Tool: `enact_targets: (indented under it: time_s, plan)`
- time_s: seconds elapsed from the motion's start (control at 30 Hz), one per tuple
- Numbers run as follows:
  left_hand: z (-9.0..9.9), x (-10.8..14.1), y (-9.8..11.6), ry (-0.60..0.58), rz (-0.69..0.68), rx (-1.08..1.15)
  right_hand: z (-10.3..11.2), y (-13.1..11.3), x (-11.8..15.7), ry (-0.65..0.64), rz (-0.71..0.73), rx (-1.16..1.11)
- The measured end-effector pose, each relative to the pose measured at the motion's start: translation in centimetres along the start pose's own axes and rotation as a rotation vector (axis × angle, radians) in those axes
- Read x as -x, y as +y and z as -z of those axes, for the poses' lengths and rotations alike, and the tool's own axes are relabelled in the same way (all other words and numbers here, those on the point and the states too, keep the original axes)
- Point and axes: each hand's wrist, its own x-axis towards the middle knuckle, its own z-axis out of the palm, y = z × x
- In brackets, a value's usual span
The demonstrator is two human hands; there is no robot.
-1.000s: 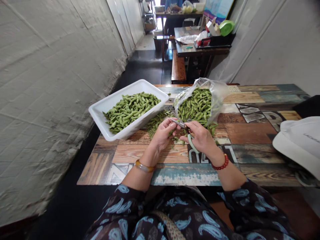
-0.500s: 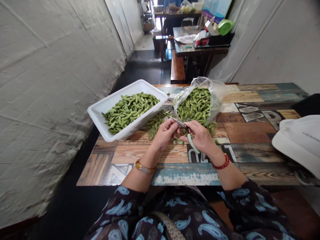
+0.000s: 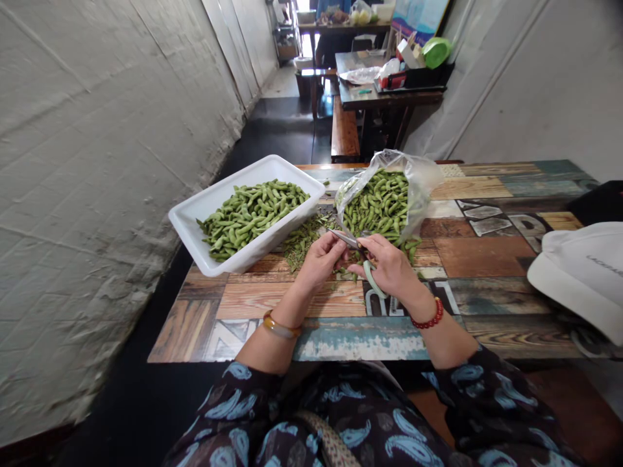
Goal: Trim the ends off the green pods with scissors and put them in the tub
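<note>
The work looks to be partway along, as far as can be judged: a large heap of green pods (image 3: 256, 214) lies in the white tub (image 3: 187, 233) on the left, while many more pods (image 3: 379, 204) wait in the clear plastic bag (image 3: 424, 185) at the far right of the hands. Whether the tub's pods are all trimmed is too small to tell. The bag lies open towards the near side, with a few pods spilling at its mouth; the tub has room around its heap, mostly at the left end. Between the two, small green scraps (image 3: 298, 250) lie loose on the patterned table (image 3: 487, 259). The right hand (image 3: 393, 264) grips the scissors (image 3: 372, 279), blades pointing left, and the left hand (image 3: 318, 259) is closed beside them, fingertips together; what it pinches is unclear.
</note>
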Motion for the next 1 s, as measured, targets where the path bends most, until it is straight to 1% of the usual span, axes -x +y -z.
enact_targets:
  time_s: [0.13,0.27,0.4,0.57,0.67,0.77,0.87,0.93,1.0]
  plan:
    - [-0.1,0.0,0.0,-0.008,0.017,0.021,-0.2,0.0,-0.1,0.007,-0.005,-0.003]
    - [-0.2,0.0,-0.2,-0.054,0.032,0.023,-0.2,-0.1,-0.1,-0.002,-0.013,0.000]
    - [-0.1,0.0,-0.4,-0.084,0.018,-0.014,-0.2,0.0,0.0,-0.006,0.007,0.000]
    - [-0.1,0.0,0.1,-0.031,-0.021,-0.122,-0.6,0.6,0.0,0.006,-0.008,0.008]
    - [0.0,0.1,0.6,0.013,0.038,-0.058,-0.4,1.0,-0.2,0.081,-0.080,-0.096]
    - [0.4,0.0,0.9,0.061,0.107,0.062,0.0,1.7,-0.5,0.175,-0.250,-0.257]
    - [0.8,-0.2,1.0,0.105,0.099,0.127,0.3,2.3,-0.6,0.238,-0.395,-0.454]
    - [0.9,-0.4,1.2,0.125,0.094,0.158,0.3,2.5,-0.7,0.250,-0.431,-0.552]
    - [1.0,-0.7,1.9,0.140,0.101,0.176,0.3,2.5,-0.7,0.237,-0.433,-0.594]
